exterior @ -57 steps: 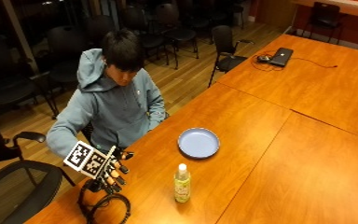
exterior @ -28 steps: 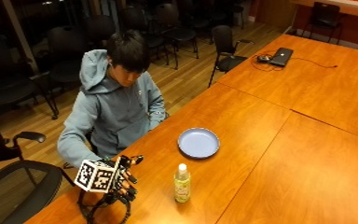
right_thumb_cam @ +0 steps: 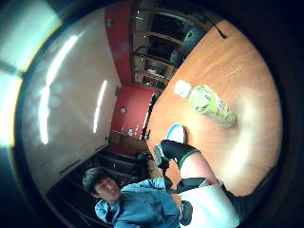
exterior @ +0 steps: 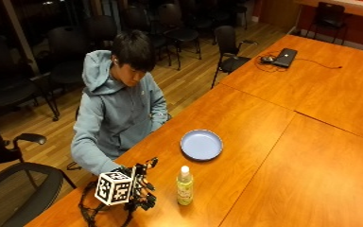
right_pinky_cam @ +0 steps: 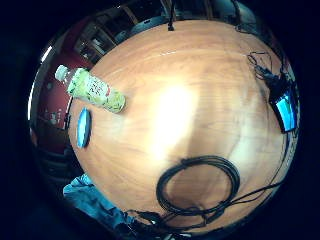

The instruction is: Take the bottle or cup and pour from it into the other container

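Note:
A pale green bottle with a white cap stands upright on the wooden table. A blue plate lies a little beyond it, nothing on it. My gloved right hand hovers just over the table to the left of the bottle, a short gap away, fingers relaxed and holding nothing. The little finger side palm view shows the bottle and the plate edge-on. In the thumb side palm view the thumb points toward the bottle and the plate.
A black cable coil lies on the table under the hand, near the front edge. A laptop sits at the far end of the table. Black chairs stand along the person's side.
My right hand has moved down and to the right along the table edge, closer to the bottle. Bottle and plate have stayed where they were.

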